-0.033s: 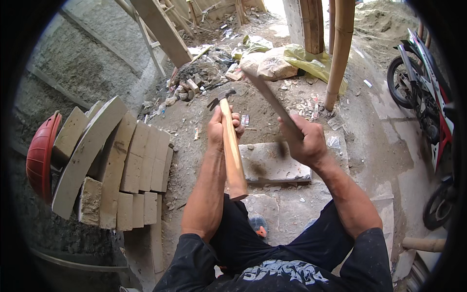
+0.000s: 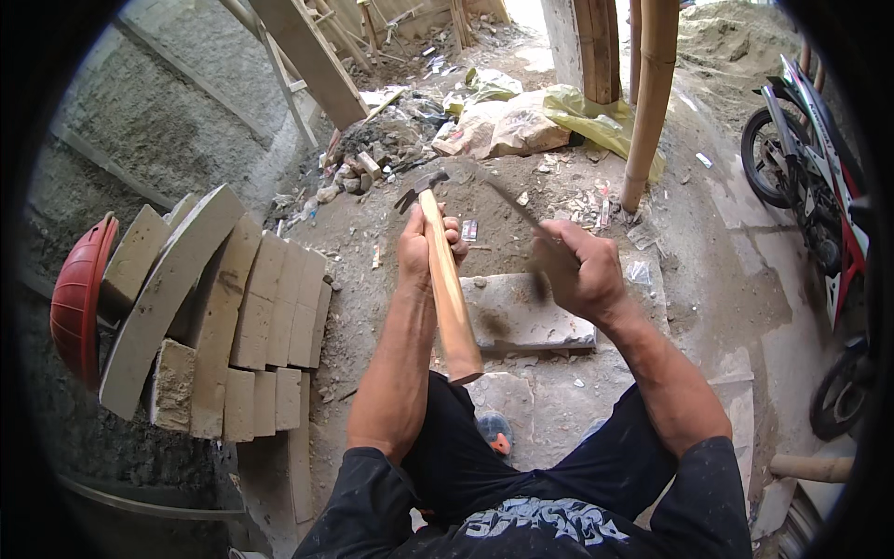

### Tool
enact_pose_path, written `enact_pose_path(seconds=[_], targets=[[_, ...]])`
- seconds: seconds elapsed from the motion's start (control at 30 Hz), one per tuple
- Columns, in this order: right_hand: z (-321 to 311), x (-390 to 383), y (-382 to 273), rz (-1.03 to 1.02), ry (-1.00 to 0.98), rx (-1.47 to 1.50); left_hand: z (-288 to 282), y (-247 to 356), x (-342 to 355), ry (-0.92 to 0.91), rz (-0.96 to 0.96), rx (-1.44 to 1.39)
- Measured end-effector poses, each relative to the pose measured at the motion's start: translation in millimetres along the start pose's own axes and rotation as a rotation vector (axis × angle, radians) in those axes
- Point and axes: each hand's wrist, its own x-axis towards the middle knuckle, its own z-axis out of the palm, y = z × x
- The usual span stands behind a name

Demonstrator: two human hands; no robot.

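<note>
A claw hammer (image 2: 451, 312) with a pale wooden handle is in my left hand (image 2: 424, 247), its dark head upward and the handle pointing down toward me. My right hand (image 2: 587, 270) is closed on a long, dark flat bar (image 2: 521, 212), blurred, angled up and leftward toward the hammer. Beneath both hands lies a pale, chipped slab (image 2: 503, 320) on the dusty ground, with a dark blurred patch over it near my right hand.
Pale blocks (image 2: 247, 326) are stacked on the left beside a red helmet (image 2: 79, 298). A motorcycle (image 2: 819, 224) stands at right. Bamboo posts (image 2: 652, 112), a leaning board (image 2: 307, 56), sacks (image 2: 521, 126), yellow plastic sheeting and rubble lie or stand ahead.
The far tip of the bar in my right hand has swung down a little. The lower end of the hammer's handle has shifted slightly rightward. Both arms are otherwise in much the same place.
</note>
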Motion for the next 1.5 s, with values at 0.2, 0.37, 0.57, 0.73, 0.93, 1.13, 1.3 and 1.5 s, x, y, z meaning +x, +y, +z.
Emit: enact_pose_path(seconds=[0.2, 0.37, 0.57, 0.73, 0.93, 1.13, 1.3, 1.5], targets=[[-2, 1, 7, 0.179, -0.218, -0.157, -2, -1, 13, 0.185, 0.03, 0.038], [2, -3, 7, 0.194, -0.212, -0.11, -8, 2, 17, 0.29, -0.036, 0.06], [4, -6, 8, 0.244, -0.209, -0.045, -9, 0, 18, 0.269, -0.013, 0.008], [4, -6, 6, 0.245, -0.223, -0.075, -5, 2, 15, 0.167, 0.072, 0.036], [3, -7, 3, 0.381, -0.252, -0.034, 2, 3, 11, 0.044, 0.162, 0.197], [0, -9, 11, 0.416, -0.24, 0.011, 9, 2, 6, 0.007, 0.202, 0.221], [-4, -8, 15, 0.478, -0.221, 0.06, 9, 1, 9, 0.012, 0.24, 0.243], [-7, -7, 17, 0.496, -0.179, 0.137, 6, -6, 13, 0.023, 0.339, 0.241]])
